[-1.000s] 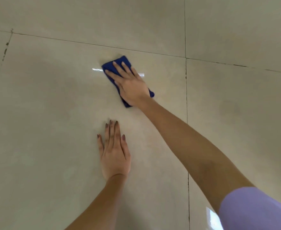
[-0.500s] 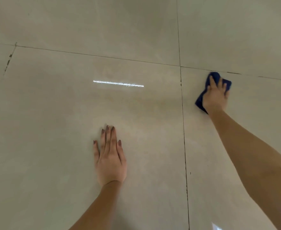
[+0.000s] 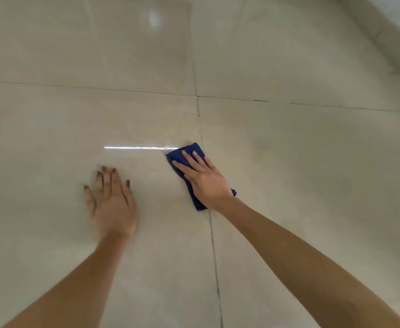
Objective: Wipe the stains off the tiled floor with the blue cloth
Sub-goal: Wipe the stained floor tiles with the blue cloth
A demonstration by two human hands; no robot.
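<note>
A folded blue cloth (image 3: 192, 149) lies flat on the beige tiled floor (image 3: 52, 119), just left of a vertical grout line. My right hand (image 3: 206, 182) presses down on it with fingers spread, covering most of it. My left hand (image 3: 112, 204) rests flat on the tile to the left, palm down, fingers apart, holding nothing. No distinct stain shows on the tile near the cloth.
A vertical grout line (image 3: 214, 252) runs down between my arms and meets a horizontal grout line (image 3: 99, 88) farther away. A bright strip of reflected light (image 3: 137, 147) lies left of the cloth. A pale wall base (image 3: 393, 36) curves across the top right corner.
My right hand slid the cloth from the left tile to the right tile, then back left to the grout line. My left hand stayed planted; the view tilted up.
</note>
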